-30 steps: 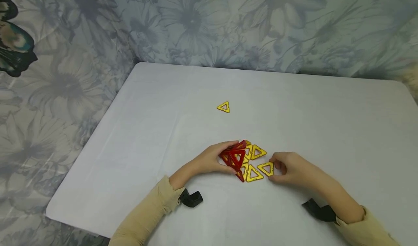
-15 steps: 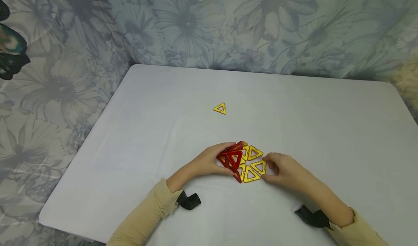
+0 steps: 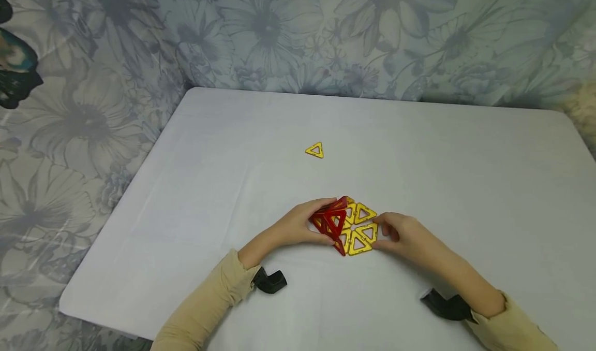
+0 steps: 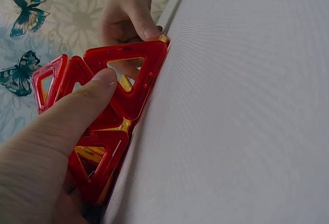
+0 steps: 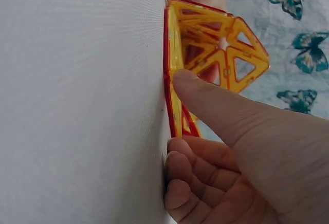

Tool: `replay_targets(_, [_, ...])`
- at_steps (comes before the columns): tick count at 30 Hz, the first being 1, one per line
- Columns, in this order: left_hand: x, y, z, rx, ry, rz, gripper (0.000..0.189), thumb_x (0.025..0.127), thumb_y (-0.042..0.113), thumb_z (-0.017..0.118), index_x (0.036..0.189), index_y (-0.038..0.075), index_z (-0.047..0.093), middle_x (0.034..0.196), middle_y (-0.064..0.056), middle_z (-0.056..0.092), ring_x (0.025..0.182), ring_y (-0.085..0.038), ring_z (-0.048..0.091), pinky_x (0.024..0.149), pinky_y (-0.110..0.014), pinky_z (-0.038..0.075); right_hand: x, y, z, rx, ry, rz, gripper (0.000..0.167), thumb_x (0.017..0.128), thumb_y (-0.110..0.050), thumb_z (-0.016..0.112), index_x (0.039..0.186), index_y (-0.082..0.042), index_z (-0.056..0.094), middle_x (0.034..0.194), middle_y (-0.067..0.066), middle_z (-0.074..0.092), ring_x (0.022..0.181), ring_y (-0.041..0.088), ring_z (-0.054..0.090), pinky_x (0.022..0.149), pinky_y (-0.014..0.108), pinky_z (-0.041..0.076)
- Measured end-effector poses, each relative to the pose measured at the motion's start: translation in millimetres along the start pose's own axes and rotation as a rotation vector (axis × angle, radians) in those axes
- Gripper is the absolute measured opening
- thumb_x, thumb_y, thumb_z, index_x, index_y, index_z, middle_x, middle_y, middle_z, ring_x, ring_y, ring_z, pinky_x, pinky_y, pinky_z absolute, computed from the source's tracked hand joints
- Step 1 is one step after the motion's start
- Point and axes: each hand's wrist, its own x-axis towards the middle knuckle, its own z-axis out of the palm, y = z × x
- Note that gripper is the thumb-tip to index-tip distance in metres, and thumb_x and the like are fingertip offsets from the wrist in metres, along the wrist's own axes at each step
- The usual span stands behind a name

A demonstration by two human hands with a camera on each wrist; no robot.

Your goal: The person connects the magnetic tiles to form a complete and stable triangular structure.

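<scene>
Triangular magnetic tiles form a joined build on the white table. In the head view its left part is raised red tiles [image 3: 336, 213], and flat yellow tiles [image 3: 357, 246] spread to the right around a small central gap. My left hand [image 3: 300, 228] holds the red part from the left; in the left wrist view its thumb [image 4: 97, 88] lies across the red tiles. My right hand [image 3: 404, 234] pinches the rightmost yellow triangle tile [image 3: 375, 231] by its outer corners, against its neighbours. The right wrist view shows the thumb [image 5: 198, 88] on its edge and the build's yellow inner side [image 5: 223, 72].
A single yellow triangle tile [image 3: 321, 149] lies farther back on the white table [image 3: 223, 149]. Patterned fabric [image 3: 279, 35] stands behind and left of the table. Black wrist mounts [image 3: 271, 281] sit at both forearms.
My right hand has moved left with its yellow tile, which was apart from the others and now fits against them. My left hand has kept its hold on the red part.
</scene>
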Motion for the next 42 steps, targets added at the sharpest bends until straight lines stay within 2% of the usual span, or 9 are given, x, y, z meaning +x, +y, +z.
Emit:
replay_targets(3, [-0.3, -0.2, 0.0, 0.000, 0.000, -0.007, 0.082, 0.070, 0.034, 0.076, 0.138, 0.014, 0.035, 0.134, -0.001, 0.040, 0.120, -0.009, 0.035, 0.096, -0.027, 0.031, 0.7, -1, 1, 0.023, -0.009, 0.023, 0.049, 0.067, -0.024, 0.079, 0.104, 0.001, 0.058, 0.072, -0.004, 0.044, 0.061, 0.010, 0.039, 0.050, 0.021, 0.035])
replay_targets(7, [0.2, -0.7, 0.5, -0.009, 0.000, 0.001, 0.082, 0.070, 0.033, 0.077, 0.138, 0.014, 0.035, 0.134, -0.001, 0.041, 0.120, -0.009, 0.036, 0.095, -0.027, 0.031, -0.4, -2, 2, 0.000, -0.001, 0.032, 0.062, 0.060, -0.029, 0.083, 0.104, 0.004, 0.055, 0.077, -0.002, 0.044, 0.067, 0.012, 0.040, 0.054, 0.023, 0.038])
replay_targets(11, [0.9, -1.9, 1.2, -0.010, 0.004, 0.007, 0.081, 0.070, 0.033, 0.077, 0.137, 0.014, 0.036, 0.133, -0.001, 0.042, 0.119, -0.008, 0.036, 0.095, -0.026, 0.032, -0.4, -3, 4, -0.030, 0.031, 0.034, 0.057, 0.060, -0.026, 0.084, 0.100, 0.003, 0.055, 0.078, -0.001, 0.044, 0.068, 0.013, 0.041, 0.055, 0.024, 0.040])
replay_targets(18, [1.7, -1.3, 1.0, -0.014, 0.000, 0.016, 0.081, 0.070, 0.032, 0.077, 0.137, 0.013, 0.036, 0.133, -0.001, 0.042, 0.119, -0.008, 0.037, 0.095, -0.026, 0.032, -0.2, -2, 5, 0.001, 0.042, 0.043, 0.053, 0.060, -0.021, 0.083, 0.098, 0.001, 0.053, 0.077, -0.002, 0.045, 0.063, 0.011, 0.040, 0.050, 0.022, 0.037])
replay_targets(22, [1.6, -0.9, 0.8, -0.012, 0.002, 0.017, 0.081, 0.069, 0.031, 0.077, 0.137, 0.012, 0.036, 0.132, -0.001, 0.043, 0.118, -0.008, 0.037, 0.095, -0.026, 0.031, -0.2, -1, 5, 0.099, 0.048, 0.054, 0.046, 0.065, -0.013, 0.080, 0.098, -0.001, 0.051, 0.074, -0.003, 0.049, 0.059, 0.009, 0.043, 0.047, 0.021, 0.039])
replay_targets(30, [-0.3, -0.1, -0.8, -0.009, 0.002, -0.002, 0.081, 0.070, 0.032, 0.077, 0.137, 0.014, 0.036, 0.134, -0.001, 0.041, 0.120, -0.008, 0.035, 0.096, -0.027, 0.031, 4.4, -1, 5, 0.412, 0.058, 0.122, 0.020, 0.082, 0.000, 0.063, 0.093, 0.004, 0.046, 0.070, 0.004, 0.057, 0.057, 0.014, 0.055, 0.049, 0.027, 0.048])
replay_targets(36, [0.3, 0.0, -1.1, -0.020, -0.003, -0.004, 0.081, 0.070, 0.032, 0.077, 0.137, 0.013, 0.036, 0.134, -0.001, 0.041, 0.120, -0.008, 0.034, 0.096, -0.027, 0.031, 7.7, 1, 2, 0.587, 0.039, 0.183, 0.021, 0.084, 0.002, 0.059, 0.091, 0.006, 0.040, 0.069, 0.012, 0.059, 0.054, 0.018, 0.057, 0.049, 0.030, 0.050])
replay_targets(42, [1.1, -0.5, -1.4, -0.017, -0.007, -0.003, 0.081, 0.070, 0.033, 0.076, 0.138, 0.013, 0.035, 0.135, -0.001, 0.040, 0.121, -0.008, 0.034, 0.097, -0.026, 0.030, 10.9, 3, 1, 0.658, 0.015, 0.234, 0.028, 0.086, -0.001, 0.058, 0.100, 0.009, 0.036, 0.071, 0.015, 0.058, 0.055, 0.021, 0.057, 0.051, 0.032, 0.050])
